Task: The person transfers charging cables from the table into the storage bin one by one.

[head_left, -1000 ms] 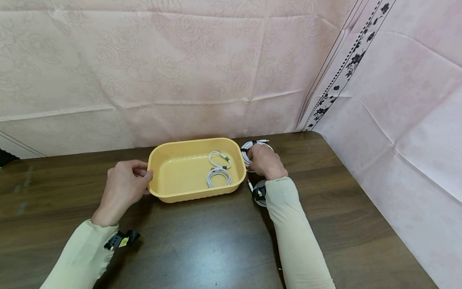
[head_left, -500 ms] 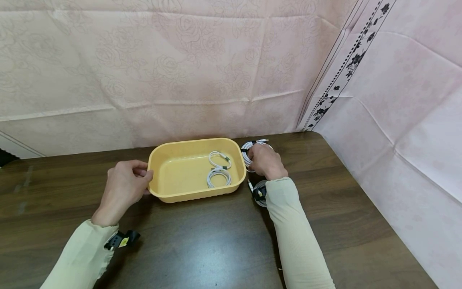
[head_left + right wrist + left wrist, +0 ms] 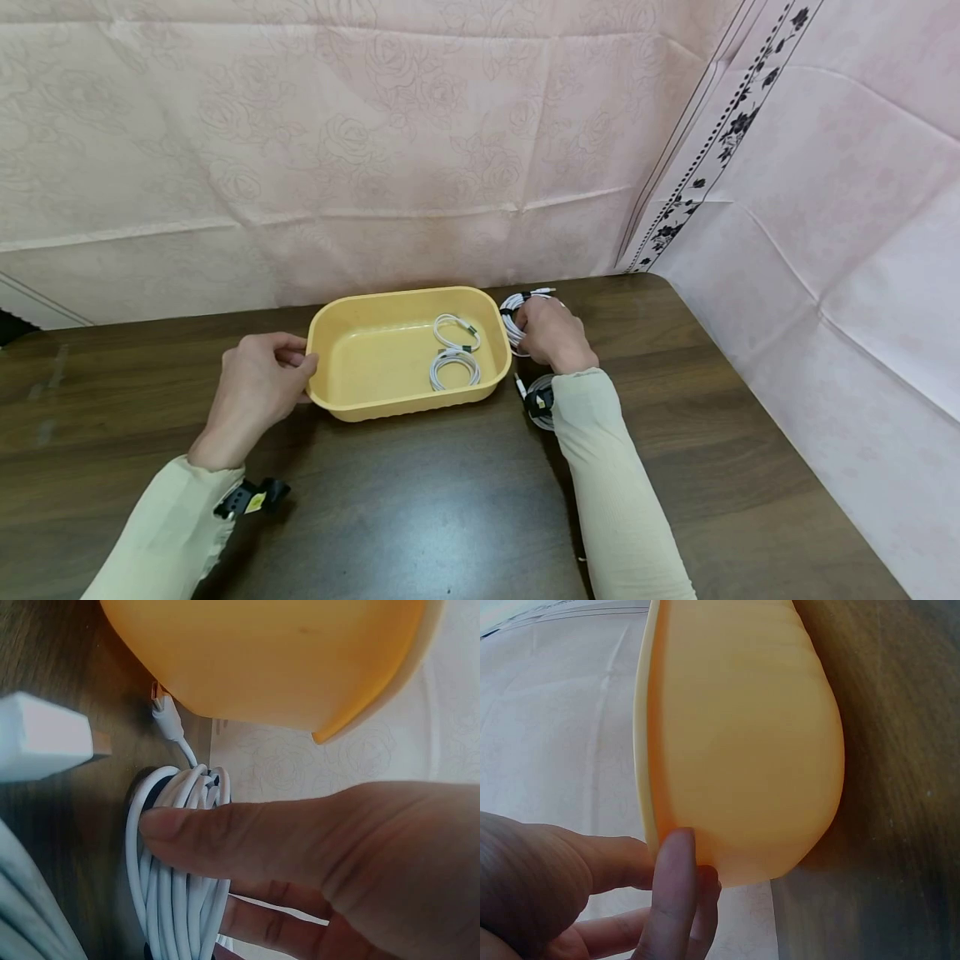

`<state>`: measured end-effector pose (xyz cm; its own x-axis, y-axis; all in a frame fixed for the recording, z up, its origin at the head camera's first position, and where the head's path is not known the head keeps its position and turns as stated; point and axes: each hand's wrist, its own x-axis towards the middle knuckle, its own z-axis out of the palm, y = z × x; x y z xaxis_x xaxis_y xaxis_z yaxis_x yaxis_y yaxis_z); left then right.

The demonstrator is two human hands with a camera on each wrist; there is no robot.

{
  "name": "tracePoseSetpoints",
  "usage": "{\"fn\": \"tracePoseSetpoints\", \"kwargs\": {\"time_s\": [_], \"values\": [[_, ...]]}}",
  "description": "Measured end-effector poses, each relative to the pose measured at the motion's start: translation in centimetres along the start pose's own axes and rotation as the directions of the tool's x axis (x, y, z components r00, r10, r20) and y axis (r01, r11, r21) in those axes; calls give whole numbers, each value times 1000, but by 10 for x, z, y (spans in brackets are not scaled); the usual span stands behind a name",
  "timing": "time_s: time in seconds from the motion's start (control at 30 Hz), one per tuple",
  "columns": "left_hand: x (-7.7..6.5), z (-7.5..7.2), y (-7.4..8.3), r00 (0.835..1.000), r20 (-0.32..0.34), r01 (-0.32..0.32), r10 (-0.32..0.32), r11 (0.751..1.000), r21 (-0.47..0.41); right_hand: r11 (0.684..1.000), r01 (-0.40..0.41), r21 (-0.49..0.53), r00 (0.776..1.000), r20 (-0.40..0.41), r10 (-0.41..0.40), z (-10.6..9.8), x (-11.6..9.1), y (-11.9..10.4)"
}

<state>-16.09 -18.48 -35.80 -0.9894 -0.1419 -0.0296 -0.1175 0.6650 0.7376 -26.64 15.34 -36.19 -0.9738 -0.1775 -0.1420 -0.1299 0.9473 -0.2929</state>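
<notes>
In the head view a yellow plastic tub [image 3: 375, 367] stands on the brown table. My left hand [image 3: 262, 383] pinches its left end, thumb and fingers at the rim [image 3: 641, 742]. To the right of the tub, my right hand [image 3: 553, 333] grips a white cable coil [image 3: 510, 321] bound with black ties. In the right wrist view the thumb [image 3: 202, 832] lies over the coil's strands, and a plug [image 3: 167, 720] sticks out toward the tub. Inside the tub's right half lie thin white coiled cables [image 3: 455, 358].
Another coiled cable [image 3: 542, 421] lies nearer me, partly covered by the right wrist strap and sleeve; its white plug [image 3: 45, 739] shows large in the right wrist view. Behind the table hangs a pink floral cloth [image 3: 337, 167], with a second cloth wall [image 3: 847, 250] on the right.
</notes>
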Motion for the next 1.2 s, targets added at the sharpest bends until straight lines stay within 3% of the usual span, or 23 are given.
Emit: {"fn": "tracePoseSetpoints", "kwargs": {"time_s": [1.2], "values": [[-2,-7,2,1000,17,19,-20,1000,11,1000,-21,8,999,-47,21,-5,-3,2]]}}
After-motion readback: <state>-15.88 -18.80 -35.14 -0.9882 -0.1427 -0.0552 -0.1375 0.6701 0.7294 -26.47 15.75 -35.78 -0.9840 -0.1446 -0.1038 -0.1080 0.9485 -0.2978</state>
